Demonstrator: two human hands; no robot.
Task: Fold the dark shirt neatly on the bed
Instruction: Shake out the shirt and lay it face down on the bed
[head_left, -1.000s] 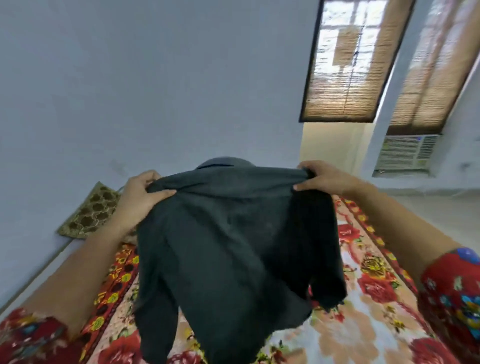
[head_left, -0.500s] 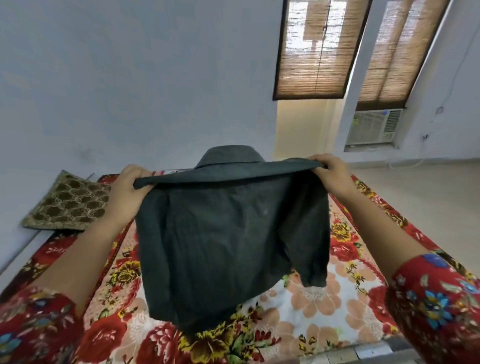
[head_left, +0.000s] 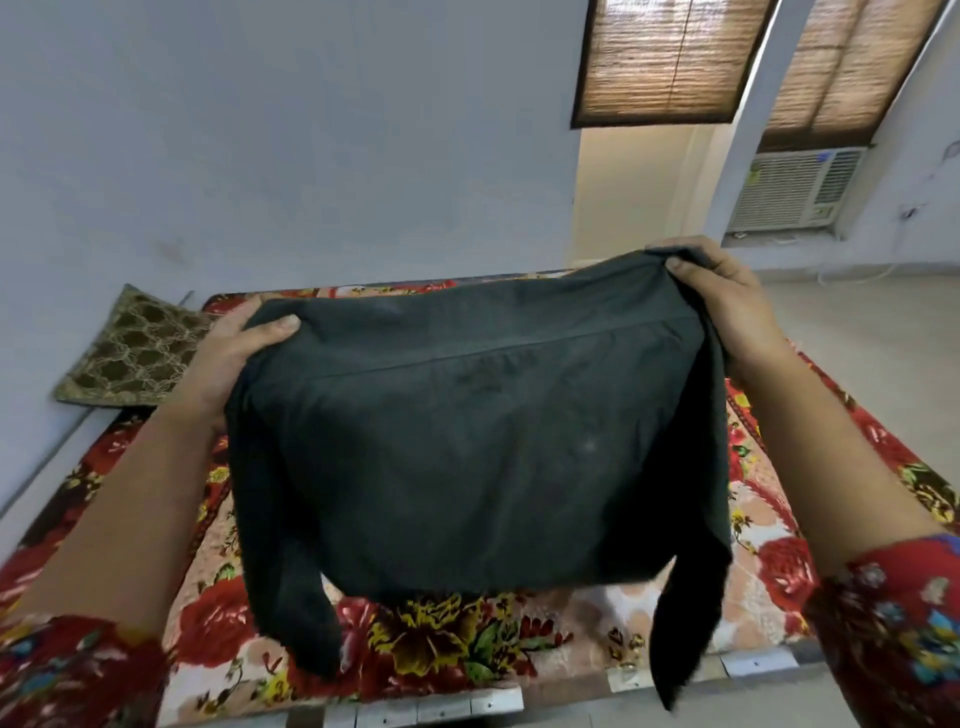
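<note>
The dark shirt (head_left: 478, 452) hangs in the air in front of me, held by its two shoulders above the bed (head_left: 769, 525) with the red floral cover. My left hand (head_left: 234, 353) grips the left shoulder, thumb on top of the cloth. My right hand (head_left: 727, 301) grips the right shoulder, higher and farther back. The shirt's back faces me, with a seam across the yoke. Both sleeves dangle at the sides, and the right one reaches past the bed's near edge. The collar is hidden behind the cloth.
A brown patterned cushion (head_left: 135, 353) lies at the bed's far left corner against the wall. A window air conditioner (head_left: 795, 189) sits at the right under bamboo blinds (head_left: 670, 57). Bare floor (head_left: 872, 332) lies to the right of the bed.
The view has tilted down toward the bed. Both hands have lowered the shirt and tipped its top edge away from me, so the collar no longer shows.
</note>
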